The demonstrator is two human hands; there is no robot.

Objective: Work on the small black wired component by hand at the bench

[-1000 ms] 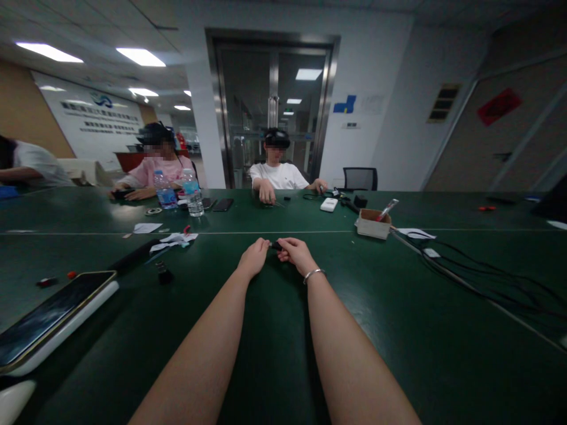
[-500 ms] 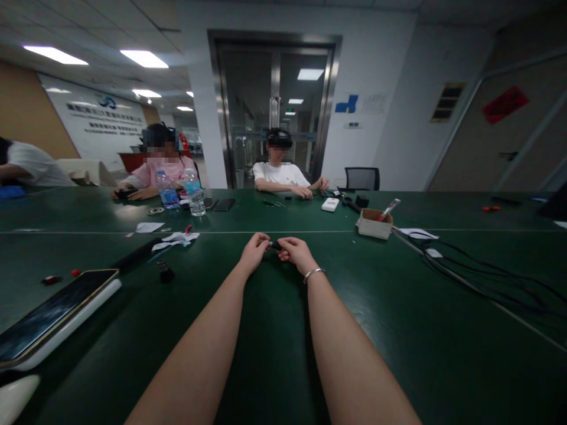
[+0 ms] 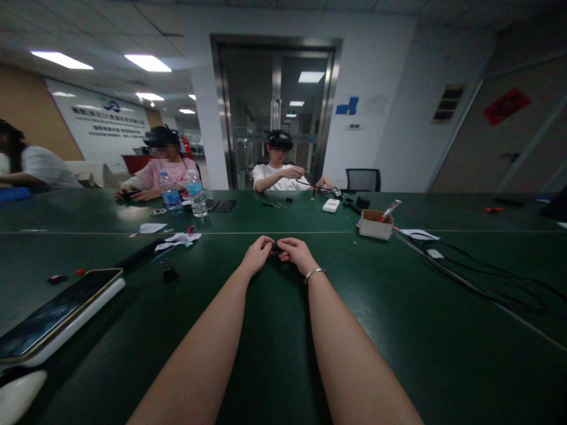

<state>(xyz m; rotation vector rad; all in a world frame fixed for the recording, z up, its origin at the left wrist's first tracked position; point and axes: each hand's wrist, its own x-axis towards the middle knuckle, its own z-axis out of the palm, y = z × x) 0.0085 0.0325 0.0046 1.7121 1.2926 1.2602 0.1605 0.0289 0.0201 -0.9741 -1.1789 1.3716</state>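
Close together over the middle of the green table (image 3: 283,330), my two hands pinch one small black object (image 3: 276,247). Too little of it shows between the fingers to tell its kind. My left hand (image 3: 258,255) grips its left end with thumb and forefinger. From the other side my right hand (image 3: 297,254), with a silver bangle at the wrist, closes on its right end. To the left stands a small black clip-like item (image 3: 168,271). White paper scraps (image 3: 179,238) lie farther off on that side.
A phone on a white box (image 3: 62,313) lies at left. Two water bottles (image 3: 196,193) stand beyond. A small cardboard box (image 3: 375,225) and black cables (image 3: 482,271) are at right. Across the table one person (image 3: 281,171) handles a cable, another (image 3: 162,165) sits left.
My hands have drawn slightly closer together, and less of the small black object shows between them. Across the table, the person in white has raised one hand with a dark cable.
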